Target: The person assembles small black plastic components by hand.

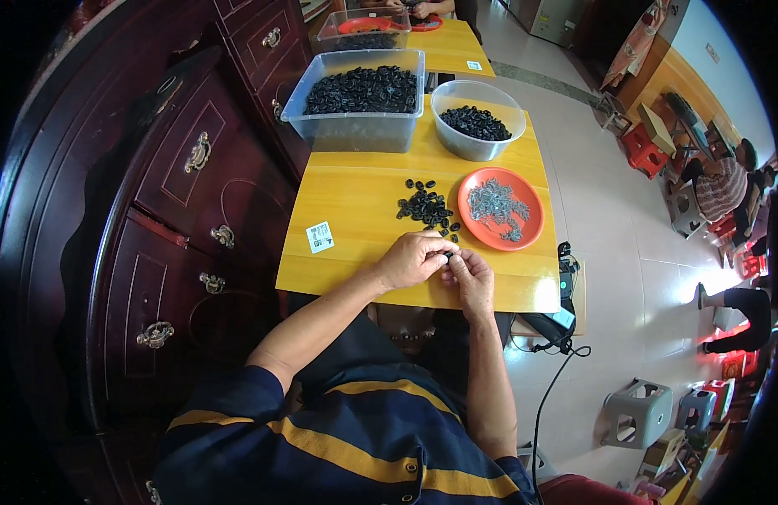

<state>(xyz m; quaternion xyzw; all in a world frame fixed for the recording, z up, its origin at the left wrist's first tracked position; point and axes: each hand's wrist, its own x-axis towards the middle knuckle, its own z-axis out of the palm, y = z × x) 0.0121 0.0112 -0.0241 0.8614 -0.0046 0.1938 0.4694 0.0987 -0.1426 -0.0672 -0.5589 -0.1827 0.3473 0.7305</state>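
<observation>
Black piece (pixel 449 254) sits pinched in the fingertip grip of left hand (pixel 410 260) and right hand (pixel 473 281).

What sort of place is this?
Probably a home room used for small handwork: a dark cabinet stands beside a yellow table, which bears a clear bin of small black parts.

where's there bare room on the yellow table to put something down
Most room: left side of the yellow table, between the white label, large clear bin and black pieces. Smaller patch: right of the right hand, below the red plate. Crowded: the middle, where left hand, pieces and plate sit close.
</observation>
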